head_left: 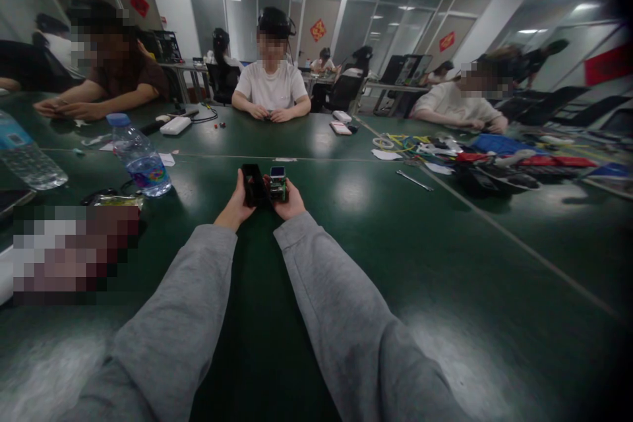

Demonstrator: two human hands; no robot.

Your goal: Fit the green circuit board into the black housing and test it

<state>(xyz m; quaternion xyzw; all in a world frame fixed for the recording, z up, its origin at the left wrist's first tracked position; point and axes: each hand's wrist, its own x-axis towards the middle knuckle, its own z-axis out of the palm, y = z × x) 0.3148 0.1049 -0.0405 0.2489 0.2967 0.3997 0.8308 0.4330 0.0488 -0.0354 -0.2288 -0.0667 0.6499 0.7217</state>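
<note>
In the middle of the head view, both my hands are raised over the green table (366, 264). My left hand (238, 206) is closed around a black rectangular case (254, 183), whose dark face is turned up. Just beside it, my right hand (293, 202) grips a small circuit board with a screen (277, 179); the screen is at its upper end. The case and the board are side by side, and I cannot tell whether they touch. Most of my fingers are hidden beneath the two things.
To the left stand a leaning water bottle (141, 157) and a larger clear bottle (30, 151). A wrench (414, 180) lies right of my hands, before a pile of cables and tools (514, 157). Across the table sits a person in a white shirt (271, 82); others sit to either side.
</note>
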